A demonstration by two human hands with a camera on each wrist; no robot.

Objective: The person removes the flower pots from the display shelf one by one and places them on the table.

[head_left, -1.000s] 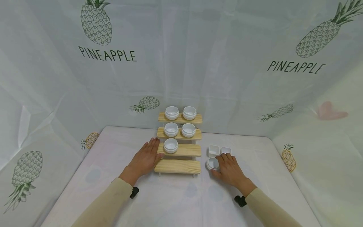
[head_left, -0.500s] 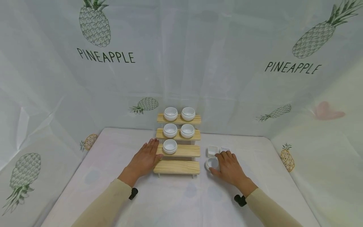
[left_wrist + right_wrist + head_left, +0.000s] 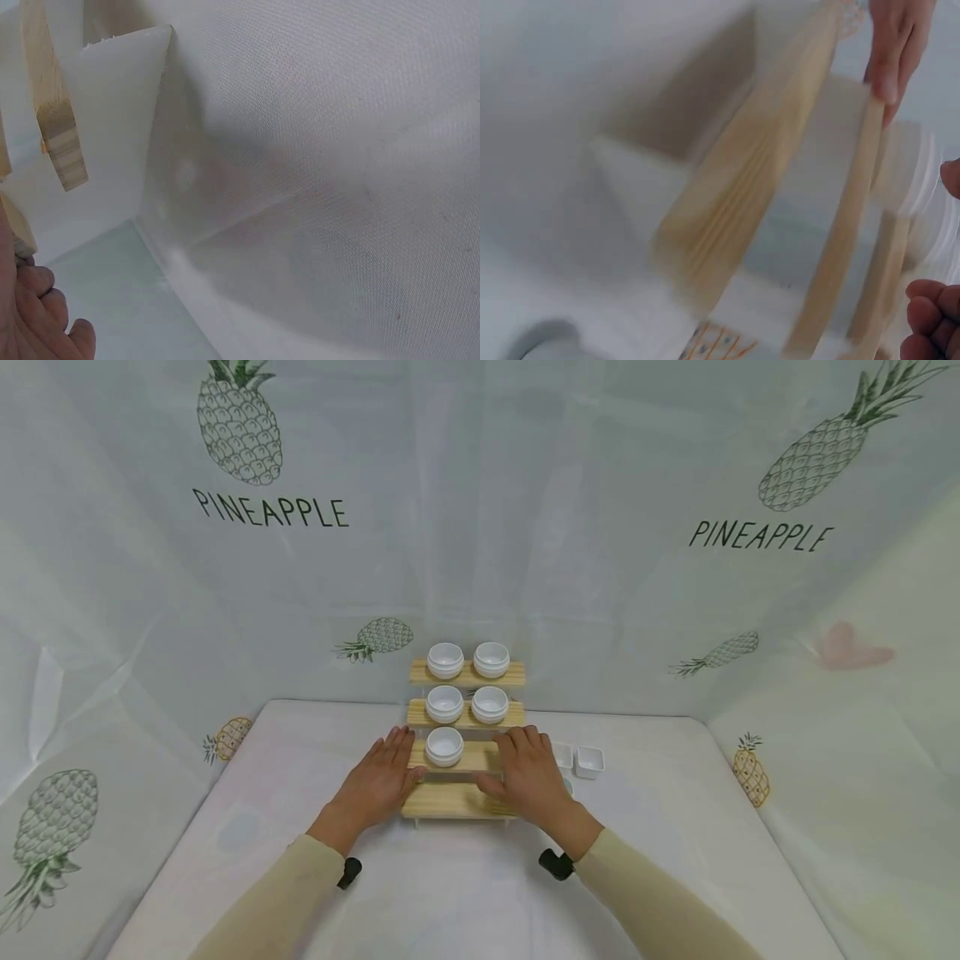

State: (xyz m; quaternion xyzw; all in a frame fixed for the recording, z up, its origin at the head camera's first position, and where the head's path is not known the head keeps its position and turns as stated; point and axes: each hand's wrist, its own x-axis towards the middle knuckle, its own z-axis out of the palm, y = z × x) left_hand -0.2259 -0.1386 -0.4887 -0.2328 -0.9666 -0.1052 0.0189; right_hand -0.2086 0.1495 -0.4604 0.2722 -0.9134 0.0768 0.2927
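Observation:
A four-step wooden display stand (image 3: 453,803) holds several round white bowls, with pairs on the two upper steps and a single bowl (image 3: 445,747) on the third step's left. My left hand (image 3: 378,777) rests against the stand's left side, fingers extended. Over the right ends of the two lower steps is my right hand (image 3: 534,781), its thumb and fingers (image 3: 930,319) apart with nothing between them. Another round bowl (image 3: 567,787) on the cloth is mostly hidden behind the right hand; the right wrist view shows its blurred rim (image 3: 551,345).
Two small square white dishes stand right of the stand, one (image 3: 590,762) in full view and one (image 3: 562,755) partly covered by the right hand. A white pineapple-print cloth (image 3: 480,527) hangs behind and at both sides.
My right hand has left the round bowl on the cloth and moved left to the stand's right side. The left hand stays at the stand. The head view has shifted slightly.

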